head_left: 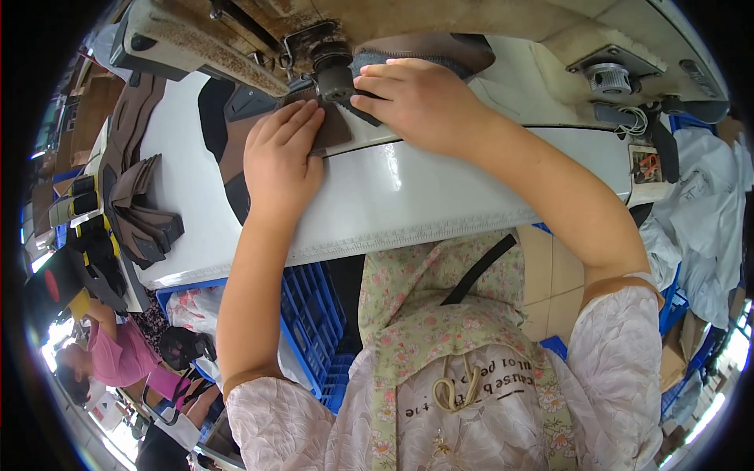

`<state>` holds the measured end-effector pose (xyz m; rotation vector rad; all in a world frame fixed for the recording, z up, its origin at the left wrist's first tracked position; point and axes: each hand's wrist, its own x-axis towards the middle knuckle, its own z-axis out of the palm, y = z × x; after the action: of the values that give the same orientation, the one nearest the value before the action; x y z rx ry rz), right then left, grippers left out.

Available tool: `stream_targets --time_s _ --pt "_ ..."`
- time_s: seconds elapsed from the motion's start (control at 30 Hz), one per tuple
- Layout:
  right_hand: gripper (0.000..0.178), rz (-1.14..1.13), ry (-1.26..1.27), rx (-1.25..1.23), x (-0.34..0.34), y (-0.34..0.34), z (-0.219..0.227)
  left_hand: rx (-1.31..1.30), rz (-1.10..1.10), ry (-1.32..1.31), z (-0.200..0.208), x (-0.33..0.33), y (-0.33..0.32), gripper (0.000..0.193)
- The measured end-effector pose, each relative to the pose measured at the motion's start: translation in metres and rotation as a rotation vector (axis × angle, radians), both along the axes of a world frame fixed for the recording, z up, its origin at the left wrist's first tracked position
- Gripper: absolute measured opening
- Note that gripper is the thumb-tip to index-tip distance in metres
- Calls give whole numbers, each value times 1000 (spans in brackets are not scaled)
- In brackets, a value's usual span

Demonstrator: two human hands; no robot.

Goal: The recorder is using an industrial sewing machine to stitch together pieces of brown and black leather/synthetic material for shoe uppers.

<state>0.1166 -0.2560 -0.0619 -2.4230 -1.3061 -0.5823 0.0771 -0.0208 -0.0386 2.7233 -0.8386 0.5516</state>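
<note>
My left hand (284, 153) lies with its fingers stretched over a brown, leather-like piece (333, 129), just left of the needle area of a sewing machine (471, 20). On the other side, my right hand (420, 102) reaches in with fingers extended and slightly apart, close against the dark round part (334, 78) of the machine head. Its fingertips touch dark material (363, 116) there. The needle itself is hidden. Behind my right hand, a brown and dark grey piece (440, 53) sits on the bed. More brown and black material (216, 118) extends left beneath my left hand.
Stacked brown pieces (133, 125) and a fanned pile (145, 212) lie on the white table (377, 188) at left. A blue crate (318, 318) stands below its front edge. White bags (699, 228) are at right. Another person in pink (122, 353) is at lower left.
</note>
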Motion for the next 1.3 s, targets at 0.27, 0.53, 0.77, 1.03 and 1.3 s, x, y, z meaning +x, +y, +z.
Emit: stream_targets --time_s 0.27,0.53,0.77,1.03,1.3 --pt "28 -1 -33 -3 2 -1 -2 -13 -8 1 -2 1 1 46" --pt "29 -35 -57 -6 -3 0 5 -36 -28 2 -1 3 1 50" --pt "33 -17 108 -223 -11 -6 29 -145 -45 24 -1 5 2 40" --pt "34 -1 84 -184 -14 -14 19 -292 -21 217 0 11 11 43" --pt "24 -4 -83 -107 -14 -8 17 -357 28 335 6 17 10 47"
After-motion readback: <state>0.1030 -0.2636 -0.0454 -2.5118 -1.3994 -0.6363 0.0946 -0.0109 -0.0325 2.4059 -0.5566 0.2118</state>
